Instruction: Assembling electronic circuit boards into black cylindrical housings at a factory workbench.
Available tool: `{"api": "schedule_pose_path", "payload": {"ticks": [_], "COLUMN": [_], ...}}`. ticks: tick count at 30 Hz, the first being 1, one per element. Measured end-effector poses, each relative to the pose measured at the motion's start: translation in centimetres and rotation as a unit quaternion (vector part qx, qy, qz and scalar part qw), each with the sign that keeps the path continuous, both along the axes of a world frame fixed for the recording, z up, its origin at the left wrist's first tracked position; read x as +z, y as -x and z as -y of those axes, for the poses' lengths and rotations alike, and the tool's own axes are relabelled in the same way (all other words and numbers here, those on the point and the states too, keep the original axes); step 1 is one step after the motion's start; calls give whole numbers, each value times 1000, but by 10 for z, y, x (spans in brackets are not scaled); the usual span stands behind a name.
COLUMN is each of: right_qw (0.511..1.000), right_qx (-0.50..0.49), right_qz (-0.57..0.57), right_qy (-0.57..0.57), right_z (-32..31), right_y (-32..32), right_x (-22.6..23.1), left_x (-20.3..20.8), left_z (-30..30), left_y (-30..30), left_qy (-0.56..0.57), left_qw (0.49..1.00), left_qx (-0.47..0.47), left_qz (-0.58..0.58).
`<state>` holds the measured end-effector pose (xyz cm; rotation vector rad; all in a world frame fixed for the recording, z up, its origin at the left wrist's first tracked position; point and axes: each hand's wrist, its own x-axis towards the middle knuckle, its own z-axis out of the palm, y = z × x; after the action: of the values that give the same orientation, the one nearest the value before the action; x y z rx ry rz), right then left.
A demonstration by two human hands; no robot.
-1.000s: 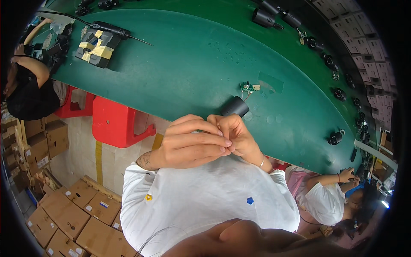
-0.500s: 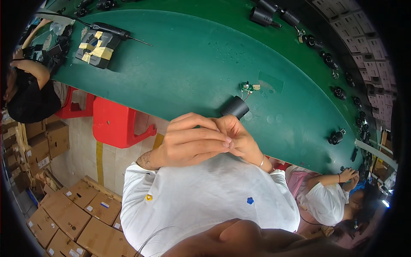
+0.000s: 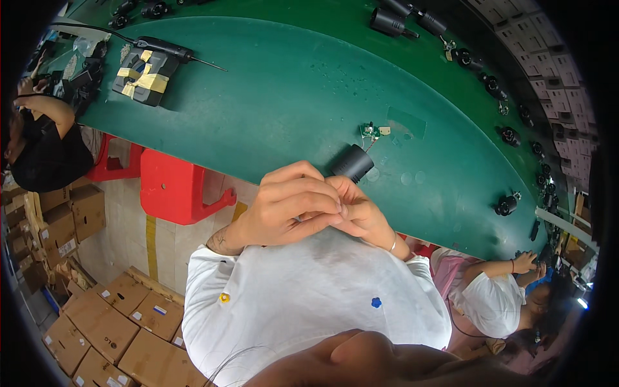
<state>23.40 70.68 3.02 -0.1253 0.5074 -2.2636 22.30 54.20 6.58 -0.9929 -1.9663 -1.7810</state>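
Observation:
Both hands meet in front of my chest at the green table's near edge. My left hand [image 3: 290, 201] has its fingers bent and the tips pinched together. Against those tips press the thumb and fingers of my right hand [image 3: 362, 211], also closed. Whatever lies between the fingertips is too small or hidden to make out. Just beyond my fingers a black cylindrical housing [image 3: 352, 162] lies on its side on the table. Thin wires run from its far end to a small green circuit board [image 3: 369, 131].
At the far left an electric screwdriver [image 3: 162, 46] rests on a black block with yellow tape [image 3: 143, 79]. More black housings [image 3: 389, 22] line the far side. A red stool [image 3: 169, 187] and cardboard boxes [image 3: 103, 316] stand left. Co-workers sit at both sides.
My left hand has shifted slightly right and its fingers have curled a little more, while the fingertips stay together. The housing and the board have not moved on the table.

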Motion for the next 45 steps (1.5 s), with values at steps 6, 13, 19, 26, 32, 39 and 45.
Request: {"api": "schedule_pose_path", "payload": {"ticks": [6,13,19,26,32,39,45], "right_qw": [1000,1000,1000,1000,999,998,998], "right_qx": [-5,-12,4,15,31,41,15], "right_qz": [6,-5,-19,-16,-8,27,-33], "right_qy": [-21,0,11,3,40,40,59], "right_z": [-1,-3,-2,-2,-2,-1,-4], "right_y": [-2,-1,-3,-4,-4,-3,-2], "right_x": [0,0,-21,-21,-18,-10,-25], "left_x": [-2,-1,-1,-2,-2,1,-5], "left_z": [-1,-4,-4,-3,-2,-2,-8], "left_y": [0,-2,-4,-5,-3,1,-5], "left_qy": [-2,-12,-19,-20,1,49,-31], "left_qw": [1000,1000,1000,999,997,990,996], "left_qx": [-4,4,-11,-19,-53,-106,-81], "left_qz": [17,-1,-12,-33,-49,-77,-13]}}
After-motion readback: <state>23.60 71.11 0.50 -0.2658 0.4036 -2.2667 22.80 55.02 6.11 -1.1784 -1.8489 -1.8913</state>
